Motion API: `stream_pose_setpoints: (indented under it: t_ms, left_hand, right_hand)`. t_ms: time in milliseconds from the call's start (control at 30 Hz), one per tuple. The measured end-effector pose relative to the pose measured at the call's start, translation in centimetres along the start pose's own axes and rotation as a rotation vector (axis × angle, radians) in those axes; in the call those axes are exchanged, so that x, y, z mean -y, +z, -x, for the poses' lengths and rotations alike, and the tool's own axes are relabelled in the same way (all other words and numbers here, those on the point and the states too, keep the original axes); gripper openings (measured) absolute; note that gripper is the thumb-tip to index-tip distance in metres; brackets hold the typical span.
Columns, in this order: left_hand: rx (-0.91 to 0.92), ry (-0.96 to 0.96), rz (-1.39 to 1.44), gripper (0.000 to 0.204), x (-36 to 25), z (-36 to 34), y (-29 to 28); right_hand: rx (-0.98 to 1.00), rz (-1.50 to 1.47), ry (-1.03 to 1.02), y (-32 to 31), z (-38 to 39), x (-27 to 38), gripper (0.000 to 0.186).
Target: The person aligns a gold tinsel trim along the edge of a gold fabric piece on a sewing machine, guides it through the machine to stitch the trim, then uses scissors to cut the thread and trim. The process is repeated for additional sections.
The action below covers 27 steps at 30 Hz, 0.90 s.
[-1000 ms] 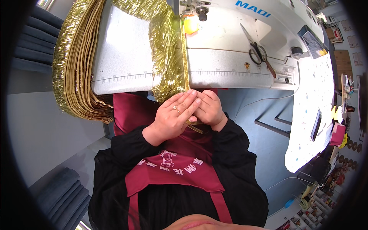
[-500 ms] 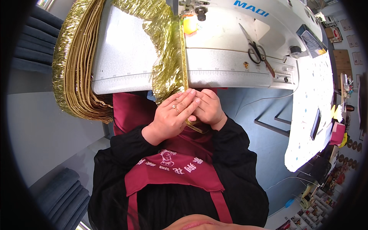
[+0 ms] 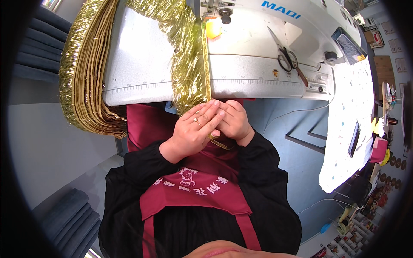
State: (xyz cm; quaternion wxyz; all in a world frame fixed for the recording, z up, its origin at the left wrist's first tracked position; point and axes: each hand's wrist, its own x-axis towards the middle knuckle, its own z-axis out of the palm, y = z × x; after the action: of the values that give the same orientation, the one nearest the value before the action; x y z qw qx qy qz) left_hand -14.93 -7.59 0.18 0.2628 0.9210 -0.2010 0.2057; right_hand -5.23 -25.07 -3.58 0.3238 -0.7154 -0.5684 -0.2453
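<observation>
A gold tinsel fringe [image 3: 187,69] hangs over the front edge of the sewing machine's bed [image 3: 254,76], its narrow glittering gold band [image 3: 207,75] running along the right side. From under the machine head [image 3: 215,9] the band comes straight down to my fingers. My left hand [image 3: 191,131] and my right hand [image 3: 234,121] meet just below the bed's edge, both closed on the band. The left fingers, one with a ring, overlap the right fingertips. A short tail of the band [image 3: 219,144] shows beneath them. The exact grip is partly hidden.
On the left stands a thick folded stack of the gold fringe [image 3: 92,77]. Dark-handled scissors [image 3: 286,58] lie on the bed's right side, with a yellow-orange piece [image 3: 213,30] beside the needle area. A white patterned table [image 3: 346,129] holds a dark phone-like object [image 3: 354,139].
The tinsel strands have shifted slightly and look sharper beside the band. My hands stay in nearly the same place, still closed on it.
</observation>
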Motion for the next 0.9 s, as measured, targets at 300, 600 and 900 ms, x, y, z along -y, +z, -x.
stream_pose_setpoints:
  t_ms: [300,600,900]
  left_hand:
    - [-0.004,0.012,0.017,0.046,-0.06,0.01,0.12]
    - [-0.012,0.012,0.028,0.047,-0.07,0.02,0.18]
    - [0.001,0.004,0.026,0.049,-0.05,0.15,0.15]
  right_hand:
    - [0.007,-0.011,0.001,0.08,0.10,0.17,0.022]
    - [0.004,-0.025,0.010,0.29,0.26,0.23,0.021]
    - [-0.009,-0.020,0.007,0.35,0.17,0.23,0.022]
